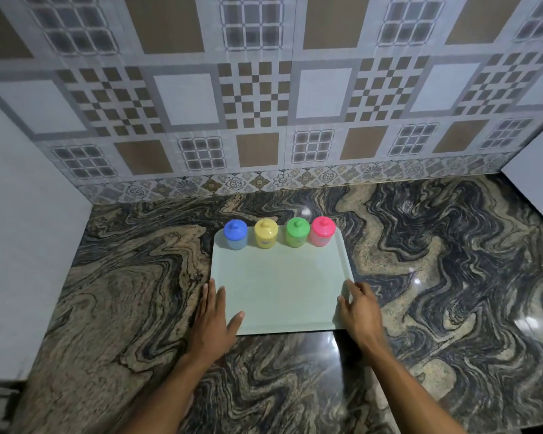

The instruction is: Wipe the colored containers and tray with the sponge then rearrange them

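four containers (266, 234), one tray (279, 283)

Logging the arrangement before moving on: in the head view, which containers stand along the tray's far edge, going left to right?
blue container → yellow container → green container → pink container

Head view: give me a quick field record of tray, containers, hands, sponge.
tray: pale green, flat on marbled countertop
row, left to right: blue container, yellow container, green container, pink container; upright along tray's far edge
left hand: flat at tray's near left edge, thumb on tray
right hand: rests on tray's near right rim
sponge: not in view
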